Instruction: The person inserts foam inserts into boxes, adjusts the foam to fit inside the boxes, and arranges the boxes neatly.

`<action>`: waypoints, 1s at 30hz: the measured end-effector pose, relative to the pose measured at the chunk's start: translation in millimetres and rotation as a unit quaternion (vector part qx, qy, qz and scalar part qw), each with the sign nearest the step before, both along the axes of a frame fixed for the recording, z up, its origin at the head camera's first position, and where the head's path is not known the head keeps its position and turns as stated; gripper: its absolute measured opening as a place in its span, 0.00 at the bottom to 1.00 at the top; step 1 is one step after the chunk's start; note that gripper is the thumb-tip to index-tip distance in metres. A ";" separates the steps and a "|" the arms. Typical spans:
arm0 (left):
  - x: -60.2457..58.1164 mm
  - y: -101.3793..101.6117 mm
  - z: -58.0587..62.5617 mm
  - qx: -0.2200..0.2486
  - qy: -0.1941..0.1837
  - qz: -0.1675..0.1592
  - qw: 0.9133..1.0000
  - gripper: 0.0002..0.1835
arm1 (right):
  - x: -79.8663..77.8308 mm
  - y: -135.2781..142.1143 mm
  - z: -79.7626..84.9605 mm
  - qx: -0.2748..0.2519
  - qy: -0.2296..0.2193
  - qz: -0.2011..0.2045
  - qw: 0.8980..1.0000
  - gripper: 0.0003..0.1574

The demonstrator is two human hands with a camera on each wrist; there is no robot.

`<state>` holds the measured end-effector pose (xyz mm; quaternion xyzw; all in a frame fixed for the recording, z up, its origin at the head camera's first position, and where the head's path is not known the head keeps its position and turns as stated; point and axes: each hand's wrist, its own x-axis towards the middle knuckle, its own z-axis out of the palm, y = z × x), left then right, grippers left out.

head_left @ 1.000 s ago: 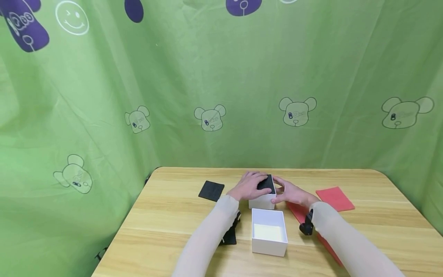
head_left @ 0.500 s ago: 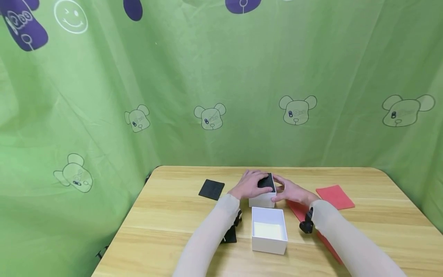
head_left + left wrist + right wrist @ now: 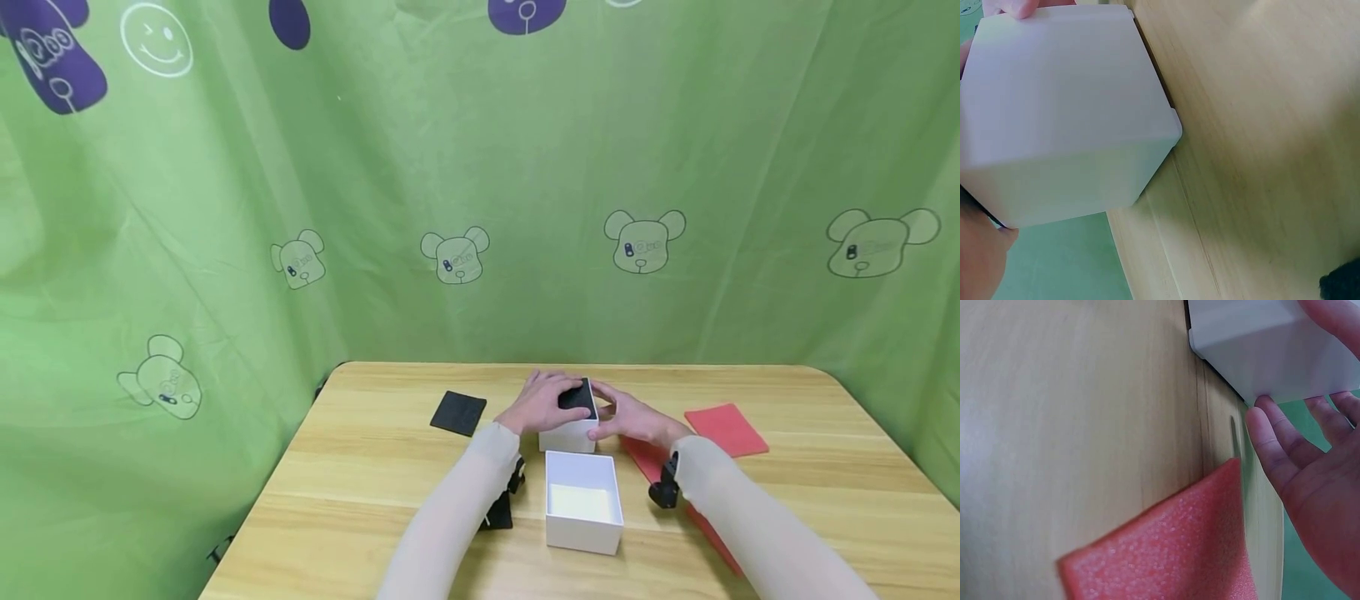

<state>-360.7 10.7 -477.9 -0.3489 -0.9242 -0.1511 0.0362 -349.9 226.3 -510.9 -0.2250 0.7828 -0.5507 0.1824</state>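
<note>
A white box (image 3: pixel 567 437) stands near the back of the table with a square black sheet (image 3: pixel 577 398) at its top. Across the box's left side lies my left hand (image 3: pixel 537 406), thumb and fingers spread over the black sheet. My right hand (image 3: pixel 632 417) holds the box at its right side, the thumb near the front corner and the fingers farther back. In the right wrist view, the fingertips (image 3: pixel 1262 425) reach the white wall's edge. A second white box (image 3: pixel 583 533), open-topped with a pale bottom, stands just in front.
One black square (image 3: pixel 459 413) lies at the back left; another (image 3: pixel 498 512) is partly hidden under the left forearm. Red foam sheets lie on the right: one square (image 3: pixel 726 430) at the back, others (image 3: pixel 647 457) partly under the right arm. A green curtain hangs behind the table.
</note>
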 end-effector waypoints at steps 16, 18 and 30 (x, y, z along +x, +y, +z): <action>-0.6 -4.2 0.1 0.015 -0.012 -0.003 1.000 0.32 | -2.3 0.3 -2.8 -0.008 0.003 0.006 1.000 0.62; -0.6 -7.6 1.1 0.018 -0.017 -0.002 1.000 0.32 | -2.6 0.9 -3.2 -0.006 0.003 0.005 1.000 0.62; -2.2 -15.9 1.0 0.032 -0.021 -0.005 0.999 0.29 | -0.8 0.9 -2.7 -0.015 -0.008 -0.002 1.000 0.65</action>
